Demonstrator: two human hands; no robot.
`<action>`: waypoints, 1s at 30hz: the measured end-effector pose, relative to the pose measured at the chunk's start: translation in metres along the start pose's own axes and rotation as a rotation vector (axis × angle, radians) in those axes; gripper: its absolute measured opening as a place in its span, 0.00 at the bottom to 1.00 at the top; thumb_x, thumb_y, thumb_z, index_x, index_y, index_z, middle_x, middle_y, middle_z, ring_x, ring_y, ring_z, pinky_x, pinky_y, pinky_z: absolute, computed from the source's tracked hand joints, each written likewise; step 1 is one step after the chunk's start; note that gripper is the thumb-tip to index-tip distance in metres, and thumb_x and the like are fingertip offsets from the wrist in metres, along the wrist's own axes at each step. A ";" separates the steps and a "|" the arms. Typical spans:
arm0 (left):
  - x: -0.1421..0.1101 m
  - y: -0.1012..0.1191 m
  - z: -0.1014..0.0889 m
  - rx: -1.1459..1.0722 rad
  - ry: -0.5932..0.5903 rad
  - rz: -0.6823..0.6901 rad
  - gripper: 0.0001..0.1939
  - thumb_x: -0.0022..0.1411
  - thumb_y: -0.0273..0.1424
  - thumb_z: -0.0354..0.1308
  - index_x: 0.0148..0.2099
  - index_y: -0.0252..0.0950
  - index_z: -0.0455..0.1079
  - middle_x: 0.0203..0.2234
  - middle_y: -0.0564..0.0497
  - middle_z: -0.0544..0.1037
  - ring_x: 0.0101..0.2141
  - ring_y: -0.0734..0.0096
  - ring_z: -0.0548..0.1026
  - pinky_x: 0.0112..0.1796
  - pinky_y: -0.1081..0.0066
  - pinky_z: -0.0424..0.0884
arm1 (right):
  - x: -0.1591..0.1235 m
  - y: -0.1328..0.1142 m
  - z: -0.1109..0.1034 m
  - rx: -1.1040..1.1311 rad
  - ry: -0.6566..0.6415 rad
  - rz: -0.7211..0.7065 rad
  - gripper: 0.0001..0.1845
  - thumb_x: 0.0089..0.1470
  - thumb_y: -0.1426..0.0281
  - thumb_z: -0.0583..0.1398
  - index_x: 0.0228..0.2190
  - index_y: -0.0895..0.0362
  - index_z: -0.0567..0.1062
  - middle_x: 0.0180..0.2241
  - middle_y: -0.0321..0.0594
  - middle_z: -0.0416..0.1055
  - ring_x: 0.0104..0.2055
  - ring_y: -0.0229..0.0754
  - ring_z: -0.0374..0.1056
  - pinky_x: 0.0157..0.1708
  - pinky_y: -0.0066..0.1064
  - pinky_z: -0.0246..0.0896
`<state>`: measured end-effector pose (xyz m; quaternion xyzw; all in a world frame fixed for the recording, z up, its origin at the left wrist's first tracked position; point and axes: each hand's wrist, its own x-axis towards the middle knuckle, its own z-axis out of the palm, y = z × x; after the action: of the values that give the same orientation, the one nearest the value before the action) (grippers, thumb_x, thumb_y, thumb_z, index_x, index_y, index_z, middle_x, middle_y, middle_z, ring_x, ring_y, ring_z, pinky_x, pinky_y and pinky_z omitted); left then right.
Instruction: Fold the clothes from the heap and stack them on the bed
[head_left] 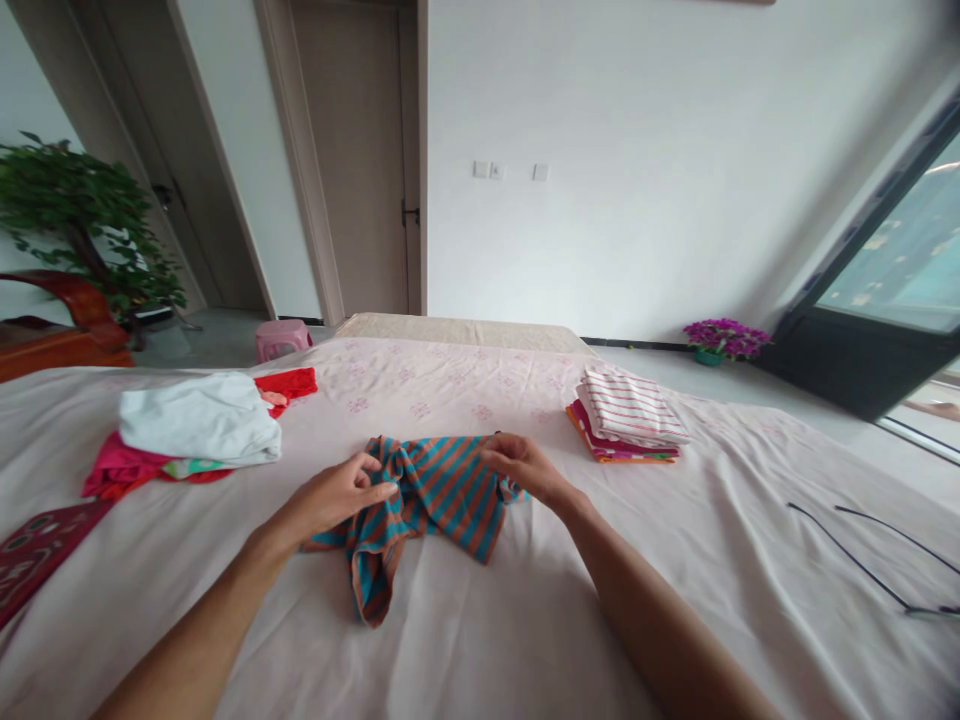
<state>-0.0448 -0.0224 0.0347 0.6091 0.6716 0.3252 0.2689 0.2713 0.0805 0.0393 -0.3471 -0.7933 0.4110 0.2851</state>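
A teal and brown striped garment (457, 485) lies crumpled on the sheet-covered bed in front of me, one flap hanging toward me. At its left side my left hand (337, 495) rests against the cloth, thumb and forefinger apart. My right hand (525, 465) pinches the garment's upper right edge between thumb and fingers. Off to the right sits a stack of folded clothes (630, 410), with a red-striped white piece on top. A loose heap holds a white garment (199, 420) above red and pink ones (124, 465), to the left.
Eyeglasses (900, 600) with dark temples lie at the right on the pale flowered sheet (480, 390). A dark red printed item (49, 550) is at the left edge. Beyond the bed stand a pink stool (281, 340), a potted plant (82, 220) and purple flowers (726, 340).
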 end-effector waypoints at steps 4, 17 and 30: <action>-0.013 0.012 0.013 0.497 -0.083 0.061 0.20 0.45 0.46 0.63 0.39 0.42 0.69 0.39 0.47 0.77 0.40 0.55 0.76 0.35 0.67 0.66 | -0.015 -0.028 0.025 -0.375 -0.386 -0.152 0.22 0.43 0.56 0.66 0.39 0.54 0.76 0.35 0.37 0.73 0.34 0.40 0.66 0.30 0.27 0.56; 0.008 0.000 -0.036 -0.195 0.368 -0.038 0.17 0.54 0.42 0.52 0.41 0.36 0.69 0.30 0.52 0.77 0.33 0.63 0.76 0.35 0.69 0.71 | -0.006 -0.024 0.007 -0.257 -0.024 0.007 0.09 0.45 0.76 0.55 0.31 0.56 0.72 0.27 0.33 0.71 0.29 0.35 0.65 0.28 0.24 0.55; -0.004 0.052 -0.078 -0.370 -0.031 0.010 0.20 0.53 0.44 0.58 0.45 0.38 0.67 0.30 0.53 0.76 0.33 0.62 0.76 0.35 0.66 0.74 | 0.009 -0.054 -0.045 0.754 0.433 0.200 0.14 0.40 0.68 0.64 0.33 0.55 0.72 0.21 0.31 0.67 0.23 0.36 0.63 0.23 0.26 0.61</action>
<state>-0.0700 -0.0320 0.1243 0.5574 0.5932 0.4350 0.3848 0.2823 0.0856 0.1092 -0.3719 -0.4725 0.6148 0.5102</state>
